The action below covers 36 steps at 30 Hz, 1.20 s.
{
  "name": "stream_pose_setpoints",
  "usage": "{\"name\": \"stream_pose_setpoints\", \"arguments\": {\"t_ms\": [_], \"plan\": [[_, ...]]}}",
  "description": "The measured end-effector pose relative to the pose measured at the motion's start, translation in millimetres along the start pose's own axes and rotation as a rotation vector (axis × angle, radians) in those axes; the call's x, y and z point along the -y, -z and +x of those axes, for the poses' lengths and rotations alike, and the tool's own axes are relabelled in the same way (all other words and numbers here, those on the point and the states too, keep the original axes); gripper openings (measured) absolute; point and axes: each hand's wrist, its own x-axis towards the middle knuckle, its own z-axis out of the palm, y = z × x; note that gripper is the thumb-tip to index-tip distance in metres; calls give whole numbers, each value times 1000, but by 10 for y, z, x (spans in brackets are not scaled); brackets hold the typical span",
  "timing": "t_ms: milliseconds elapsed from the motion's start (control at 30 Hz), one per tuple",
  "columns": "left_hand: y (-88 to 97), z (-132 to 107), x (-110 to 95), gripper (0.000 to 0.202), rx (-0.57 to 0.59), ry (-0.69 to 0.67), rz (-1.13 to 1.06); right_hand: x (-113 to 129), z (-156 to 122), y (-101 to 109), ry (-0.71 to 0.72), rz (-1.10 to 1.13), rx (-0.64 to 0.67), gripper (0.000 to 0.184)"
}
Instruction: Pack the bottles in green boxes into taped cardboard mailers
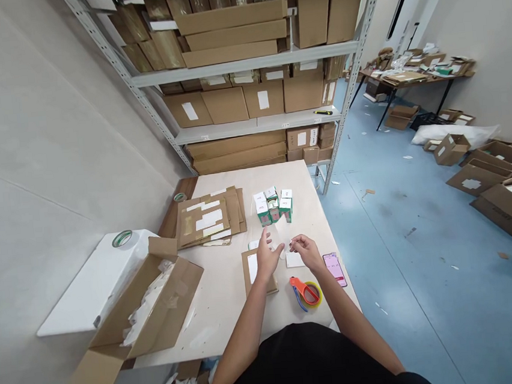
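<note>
A thin, translucent whitish sheet (282, 230), perhaps a plastic bag or film, hangs between my hands above the table. My right hand (307, 251) pinches at its lower right edge with thumb and fingers. To its left, my left hand (268, 257) has fingers and thumb apart, beside the sheet; I cannot tell whether it touches it. Just beyond stand several small green-and-white boxes (273, 206) in a cluster. Below my left hand lies a flat brown cardboard piece with a white label (253, 269). A white card or pad (294, 259) lies under my right hand.
An orange-handled tape dispenser (305, 290) and a phone (335, 269) lie near my right arm. Flattened cardboard (208, 217) is stacked at left, with an open carton (158, 304) of white packing material beyond the table's left side. A shelf rack (254, 126) of boxes stands behind.
</note>
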Motion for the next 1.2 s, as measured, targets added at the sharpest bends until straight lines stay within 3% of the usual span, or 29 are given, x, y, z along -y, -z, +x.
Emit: {"name": "stream_pose_setpoints", "arguments": {"t_ms": [100,167,400,533,700,833,933,1067,1200], "plan": [[-18,-17,-83,42,166,-108,-16,-47,8,-33,38,8,31,24],[-21,-22,-129,36,260,-120,-74,-65,12,-44,101,19,63,25],[45,25,-132,41,117,-62,-209,-36,-26,-5,259,-85,81,23],[29,-35,-111,57,177,13,-345,7,-98,-15,282,-89,83,21],[-24,-264,-92,74,207,105,-346,33,-243,-119,256,-78,10,21],[14,-392,-99,66,286,27,-360,51,-364,-221,232,-116,-56,19],[108,-406,-67,58,206,17,-304,47,-424,-265,257,-155,-49,14],[336,-377,44,58,61,106,-326,-27,-468,-267,245,-185,-77,11],[607,-397,159,56,-81,176,-346,-157,-470,-344,90,-115,-130,14]]}}
